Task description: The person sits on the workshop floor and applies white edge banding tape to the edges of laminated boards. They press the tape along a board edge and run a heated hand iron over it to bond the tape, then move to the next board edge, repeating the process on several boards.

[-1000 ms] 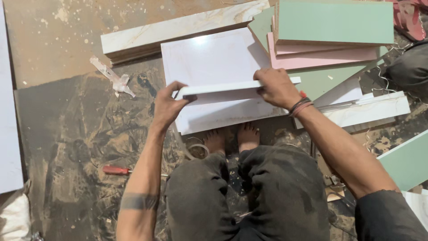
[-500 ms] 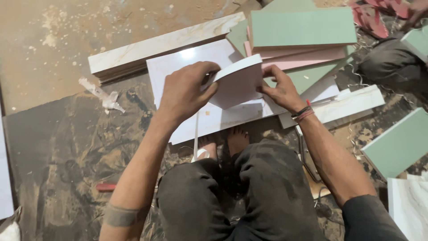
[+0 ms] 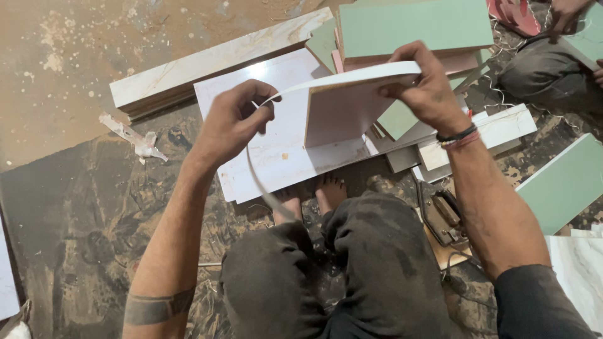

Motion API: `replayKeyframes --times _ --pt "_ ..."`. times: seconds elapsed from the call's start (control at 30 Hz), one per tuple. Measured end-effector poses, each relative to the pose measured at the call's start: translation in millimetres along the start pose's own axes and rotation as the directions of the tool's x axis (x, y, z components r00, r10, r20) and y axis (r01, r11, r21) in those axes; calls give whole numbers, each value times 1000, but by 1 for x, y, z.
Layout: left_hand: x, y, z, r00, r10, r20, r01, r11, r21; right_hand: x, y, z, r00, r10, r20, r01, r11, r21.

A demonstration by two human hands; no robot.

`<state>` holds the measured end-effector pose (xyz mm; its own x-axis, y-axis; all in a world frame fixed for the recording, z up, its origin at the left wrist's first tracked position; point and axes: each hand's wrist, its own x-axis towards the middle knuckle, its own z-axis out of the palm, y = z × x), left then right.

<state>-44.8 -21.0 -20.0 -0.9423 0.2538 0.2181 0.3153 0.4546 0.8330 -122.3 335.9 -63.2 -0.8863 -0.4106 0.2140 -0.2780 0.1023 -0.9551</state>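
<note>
I read edge-banding step: right hand (image 3: 427,88) grips white panel (image 3: 342,107) tilted above knees; left hand (image 3: 235,119) pinches thin white strip (image 3: 251,169) peeling off panel's edge. Next move, I judge: steady pull along edge, panel braced.

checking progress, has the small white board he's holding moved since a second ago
Yes. The board has come up off the white sheet and is tilted on edge, where earlier it lay flat on it.

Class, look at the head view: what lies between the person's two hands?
Between the left hand and the right hand runs a thin white edge strip, arching from the pinching left fingers onto the white board the right hand holds.
</note>
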Motion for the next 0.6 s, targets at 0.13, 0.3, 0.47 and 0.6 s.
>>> replayKeyframes --times 0.13,0.3,0.47,0.6 --pt "8 4 5 971 -206 118 234 916 -327 -3 7 1 995 -93 23 93 996 9" --pt "28 14 7 976 -215 46 219 963 -155 -6 2 1 938 -345 -31 336 928 -162" --pt "30 2 -3 996 -25 84 25 1000 3 -7 1 5 950 -304 -77 284 938 -200" --pt "20 -19 -21 944 -268 193 295 947 -129 -5 1 3 964 -258 -59 251 961 -112"
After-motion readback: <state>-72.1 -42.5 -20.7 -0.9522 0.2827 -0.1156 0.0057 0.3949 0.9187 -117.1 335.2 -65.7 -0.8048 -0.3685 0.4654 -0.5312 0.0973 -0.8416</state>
